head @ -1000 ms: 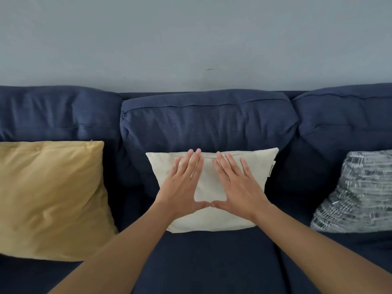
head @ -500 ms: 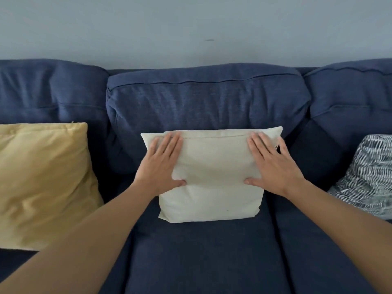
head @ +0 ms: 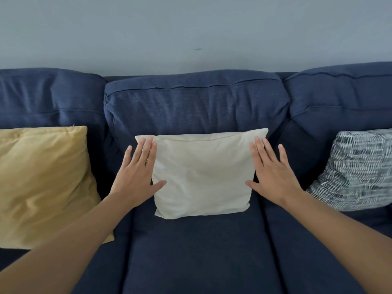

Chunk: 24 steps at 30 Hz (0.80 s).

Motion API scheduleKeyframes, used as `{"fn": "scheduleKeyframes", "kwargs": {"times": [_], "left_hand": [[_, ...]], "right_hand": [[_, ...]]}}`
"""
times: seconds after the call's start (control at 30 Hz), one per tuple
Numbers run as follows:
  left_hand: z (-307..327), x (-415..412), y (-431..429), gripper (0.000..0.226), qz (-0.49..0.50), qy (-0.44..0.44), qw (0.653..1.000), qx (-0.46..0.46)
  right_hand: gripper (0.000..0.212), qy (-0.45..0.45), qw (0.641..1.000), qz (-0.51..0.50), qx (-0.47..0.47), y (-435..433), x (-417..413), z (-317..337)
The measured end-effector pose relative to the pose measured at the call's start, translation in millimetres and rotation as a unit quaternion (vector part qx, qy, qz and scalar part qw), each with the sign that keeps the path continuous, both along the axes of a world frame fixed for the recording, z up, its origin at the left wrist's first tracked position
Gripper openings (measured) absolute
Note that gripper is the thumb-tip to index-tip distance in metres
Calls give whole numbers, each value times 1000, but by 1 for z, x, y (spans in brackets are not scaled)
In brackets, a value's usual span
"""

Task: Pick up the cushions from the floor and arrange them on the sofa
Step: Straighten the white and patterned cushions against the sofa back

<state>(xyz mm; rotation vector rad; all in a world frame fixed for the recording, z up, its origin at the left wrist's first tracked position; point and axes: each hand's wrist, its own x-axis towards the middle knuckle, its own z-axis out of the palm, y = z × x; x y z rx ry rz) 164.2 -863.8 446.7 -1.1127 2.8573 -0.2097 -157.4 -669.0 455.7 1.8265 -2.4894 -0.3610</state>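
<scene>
On the middle seat of the navy sofa [head: 197,251], I flank the cream cushion [head: 201,175]: left hand [head: 135,177] at its left edge, right hand [head: 273,177] at its right, both flat, fingers spread, gripping nothing. The cushion leans upright against the backrest, its long axis level between equally near palms.

No text, label, brand, number or sign can be read anywhere in view. The white cushion [head: 201,175], the yellow cushion [head: 42,177] and the sofa [head: 197,251] are plain, and the patterned cushion [head: 358,168] shows only broken white strokes, not letters.
</scene>
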Motion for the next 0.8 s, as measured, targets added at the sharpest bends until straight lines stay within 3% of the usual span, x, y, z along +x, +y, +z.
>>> {"fn": "scheduleKeyframes", "kwargs": {"times": [0.43, 0.8], "left_hand": [[7, -79, 53, 109, -52, 46, 997, 24], [12, -212, 157, 111, -49, 57, 997, 15]], "right_hand": [[111, -16, 1000, -7, -19, 43, -44, 16], [113, -45, 998, 21, -30, 134, -161, 27]]}}
